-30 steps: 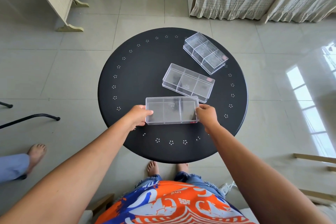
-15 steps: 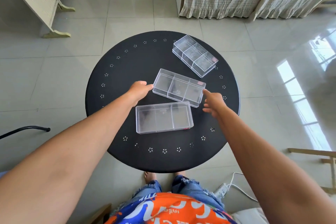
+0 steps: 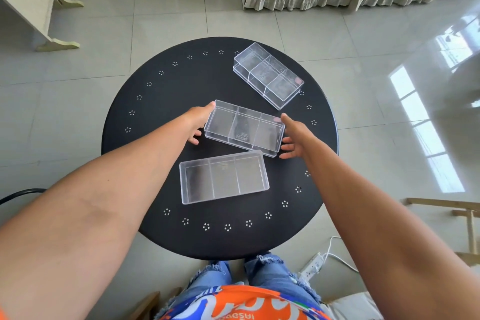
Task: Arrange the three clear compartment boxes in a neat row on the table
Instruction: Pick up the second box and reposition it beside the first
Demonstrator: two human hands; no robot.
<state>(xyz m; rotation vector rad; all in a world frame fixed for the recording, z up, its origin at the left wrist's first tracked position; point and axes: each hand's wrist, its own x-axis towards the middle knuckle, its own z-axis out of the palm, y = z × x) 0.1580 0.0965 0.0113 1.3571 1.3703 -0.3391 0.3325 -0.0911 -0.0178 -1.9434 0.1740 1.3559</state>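
Three clear boxes sit on the round black table (image 3: 155, 117). The near box (image 3: 224, 177) lies flat and free, roughly square to the person. The middle box (image 3: 243, 128) is skewed, its right end angled toward the near one, their corners almost touching. The far box (image 3: 268, 75) rests well apart near the table's back right edge, turned at a steep diagonal.

The left hand (image 3: 198, 122) is at the middle box's left end, thumb at the top corner and fingers curled by the side wall. The right hand (image 3: 294, 136) is spread open at the right end, fingers just beside the wall. Neither hand has closed on the box; whether the right fingertips actually touch the plastic is hard to tell through the clear wall.

The risk is in the squaring turn. Smooth plastic probably slides easily on the table, so uneven pressure from the two ends could spin the box too far or drive its low corner into the near box and knock it crooked. A loose pinch could slip off.
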